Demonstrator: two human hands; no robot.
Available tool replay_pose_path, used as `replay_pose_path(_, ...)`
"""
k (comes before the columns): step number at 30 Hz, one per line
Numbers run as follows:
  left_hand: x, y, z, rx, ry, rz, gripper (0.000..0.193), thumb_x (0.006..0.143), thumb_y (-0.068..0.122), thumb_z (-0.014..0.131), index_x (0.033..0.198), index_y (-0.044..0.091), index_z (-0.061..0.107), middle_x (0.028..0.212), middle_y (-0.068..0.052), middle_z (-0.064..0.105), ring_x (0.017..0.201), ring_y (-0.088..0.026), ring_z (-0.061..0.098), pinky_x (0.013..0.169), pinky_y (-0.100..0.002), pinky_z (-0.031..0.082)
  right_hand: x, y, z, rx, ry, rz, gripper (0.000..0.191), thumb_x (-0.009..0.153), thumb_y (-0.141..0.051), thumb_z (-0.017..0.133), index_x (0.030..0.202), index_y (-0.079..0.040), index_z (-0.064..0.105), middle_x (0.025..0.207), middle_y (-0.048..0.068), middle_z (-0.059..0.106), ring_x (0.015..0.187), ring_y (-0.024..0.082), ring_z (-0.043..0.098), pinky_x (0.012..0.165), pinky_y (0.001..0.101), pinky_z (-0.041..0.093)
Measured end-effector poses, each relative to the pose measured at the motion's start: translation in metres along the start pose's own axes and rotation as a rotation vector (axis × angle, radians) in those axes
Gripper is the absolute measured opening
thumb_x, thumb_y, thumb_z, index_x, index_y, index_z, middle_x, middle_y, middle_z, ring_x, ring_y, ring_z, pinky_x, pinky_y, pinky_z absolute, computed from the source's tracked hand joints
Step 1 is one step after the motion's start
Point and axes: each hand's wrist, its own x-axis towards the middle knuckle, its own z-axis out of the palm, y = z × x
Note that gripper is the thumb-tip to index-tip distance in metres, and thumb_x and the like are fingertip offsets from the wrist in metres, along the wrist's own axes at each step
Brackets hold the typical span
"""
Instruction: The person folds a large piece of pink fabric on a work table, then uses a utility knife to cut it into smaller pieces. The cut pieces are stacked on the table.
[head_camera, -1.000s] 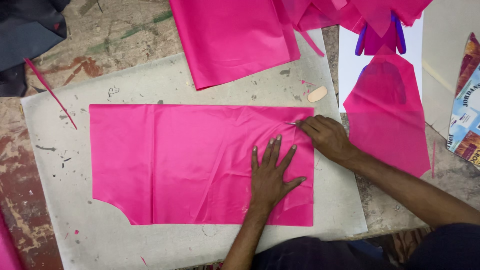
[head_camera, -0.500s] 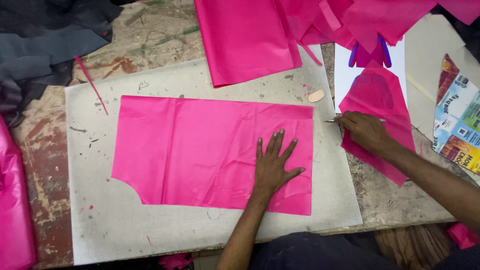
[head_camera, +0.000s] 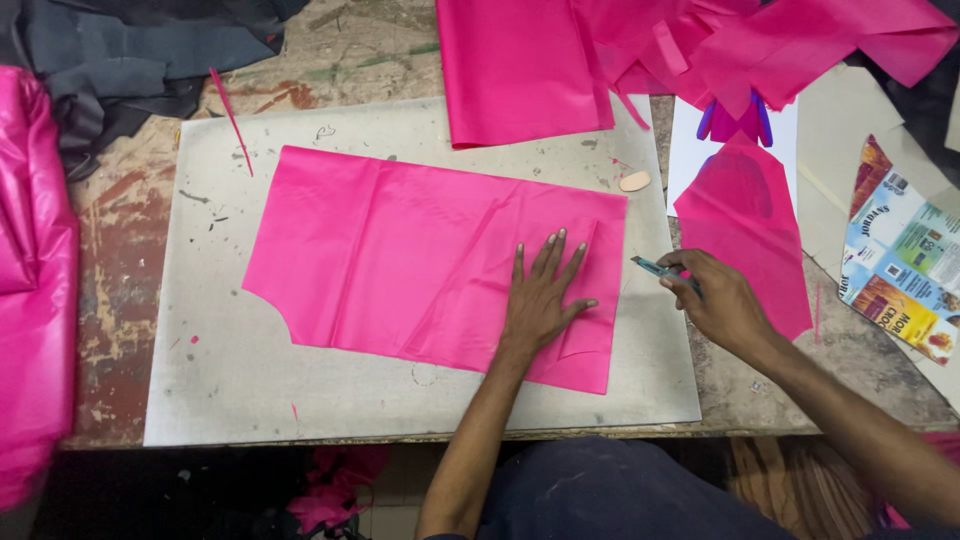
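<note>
Having left the flat pink fabric panel (head_camera: 430, 265), the right hand (head_camera: 715, 300) now grips a small cutter (head_camera: 652, 268) beside it, while the left hand (head_camera: 540, 295) stays pressing it, fingers spread, holding nothing.

Your worktop (head_camera: 130, 210) is worn and paint-stained wood; a grey cutting mat (head_camera: 230, 380) covers its middle, with a flat pink fabric panel (head_camera: 400, 260) spread on it; dark cloth (head_camera: 120, 60) is heaped at the far left corner; more pink fabric (head_camera: 520, 65) lies along the far edge; a printed paper sheet (head_camera: 900, 270) rests at the right; a glossy pink bundle (head_camera: 35, 270) sits at the left edge.
</note>
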Motion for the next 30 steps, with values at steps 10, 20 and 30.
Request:
replay_pose_path(10,-0.086,-0.007,-0.04,0.023,0.203,-0.531,0.057,0.092,0.025,0.074,0.141,-0.001,0.057,0.146,-0.024,0.051,0.132,-0.035,0.052,0.112,-0.053,0.039,-0.002,0.016,-0.007,0.056,-0.082,0.123,0.033,0.098,-0.015,0.061,0.13,-0.006,0.063,0.095,0.012,0.072,0.073,0.02,0.073,0.066,0.0401,0.058)
replay_pose_path(20,-0.087,-0.016,-0.042,0.152,0.2,-0.6,0.088,0.085,0.059,0.074,0.142,-0.004,0.053,0.145,-0.028,0.049,0.124,-0.037,0.049,0.097,-0.051,0.041,0.027,-0.035,0.04,-0.121,-0.054,-0.305,0.03,0.096,-0.023,0.065,0.121,-0.007,0.067,0.11,0.011,0.072,0.085,0.031,0.073,0.071,0.0451,0.059)
replay_pose_path(30,-0.082,-0.016,-0.042,0.192,0.16,-0.636,0.098,0.076,0.064,0.078,0.143,-0.002,0.053,0.148,-0.027,0.047,0.125,-0.036,0.047,0.099,-0.052,0.039,0.078,-0.064,0.095,-0.23,-0.144,-0.557,0.024,0.097,-0.017,0.063,0.12,-0.01,0.066,0.112,0.007,0.07,0.087,0.028,0.072,0.068,0.0421,0.059)
